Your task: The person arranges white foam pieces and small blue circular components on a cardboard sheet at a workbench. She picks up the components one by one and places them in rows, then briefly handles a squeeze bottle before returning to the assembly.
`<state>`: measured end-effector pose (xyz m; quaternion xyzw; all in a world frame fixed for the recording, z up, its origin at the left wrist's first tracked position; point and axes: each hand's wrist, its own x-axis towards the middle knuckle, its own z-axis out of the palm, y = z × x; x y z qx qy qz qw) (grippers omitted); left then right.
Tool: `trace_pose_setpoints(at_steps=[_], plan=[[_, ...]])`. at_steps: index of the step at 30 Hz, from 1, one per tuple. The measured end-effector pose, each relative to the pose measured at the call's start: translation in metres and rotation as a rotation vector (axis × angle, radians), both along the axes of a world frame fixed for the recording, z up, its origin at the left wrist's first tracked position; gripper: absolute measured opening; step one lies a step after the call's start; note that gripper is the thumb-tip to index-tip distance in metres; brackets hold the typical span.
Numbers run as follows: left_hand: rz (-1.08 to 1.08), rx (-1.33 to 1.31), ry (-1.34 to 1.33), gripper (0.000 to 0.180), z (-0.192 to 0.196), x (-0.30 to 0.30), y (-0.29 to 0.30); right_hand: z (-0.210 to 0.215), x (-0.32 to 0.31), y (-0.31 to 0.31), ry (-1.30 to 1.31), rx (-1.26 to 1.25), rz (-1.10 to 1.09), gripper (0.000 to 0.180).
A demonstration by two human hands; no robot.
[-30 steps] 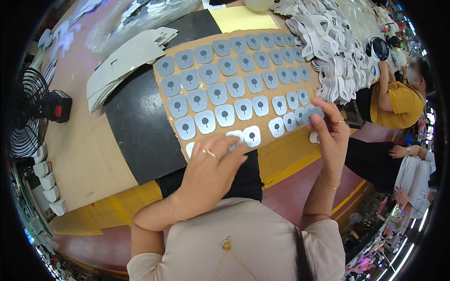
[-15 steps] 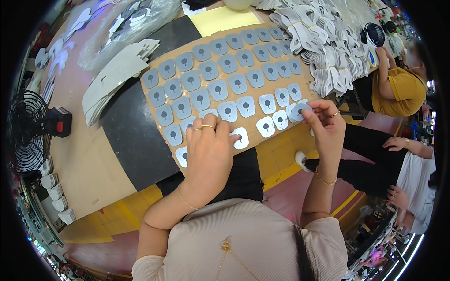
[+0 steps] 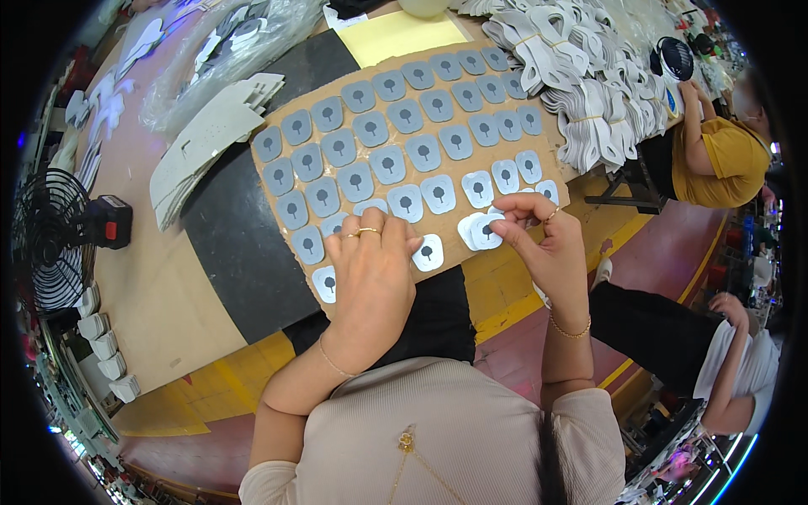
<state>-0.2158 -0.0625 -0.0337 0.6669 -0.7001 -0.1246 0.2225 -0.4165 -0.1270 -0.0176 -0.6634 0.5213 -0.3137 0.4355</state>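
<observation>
Rows of rounded grey-blue patches (image 3: 388, 164), each with a dark tree-like mark, lie on a brown cardboard sheet (image 3: 551, 139). At the sheet's near edge, my right hand (image 3: 547, 240) pinches a pale patch (image 3: 486, 231) between thumb and fingertips. It overlaps another pale patch (image 3: 465, 229); whether more are stacked in the pinch I cannot tell. My left hand (image 3: 370, 273) is closed over the near left rows, its fingers bent together with the tips hidden. Its thumb touches or nearly touches a single patch (image 3: 427, 252).
A stack of pale cut sheets (image 3: 206, 143) stands left of the cardboard. Bundled white cut pieces (image 3: 581, 93) pile up at the back right. A black fan (image 3: 55, 240) sits far left. Two people are at the right, one in a yellow top (image 3: 720, 164).
My right hand has moved left and nearer along the near row, with its patch. Two spots it passed over now show bare cardboard. My left hand is almost unmoved.
</observation>
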Motion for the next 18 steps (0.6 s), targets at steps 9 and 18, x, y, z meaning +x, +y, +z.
trace_pose_setpoints(at_steps=[9,18], plan=[[0.000,0.001,0.020,0.007,0.001,-0.003,-0.001,0.003,-0.020,-0.010,-0.010,-0.069,-0.181,0.017],[0.001,-0.005,-0.035,0.005,-0.002,-0.006,-0.003,-0.001,-0.026,-0.011,0.031,-0.131,-0.171,0.017]])
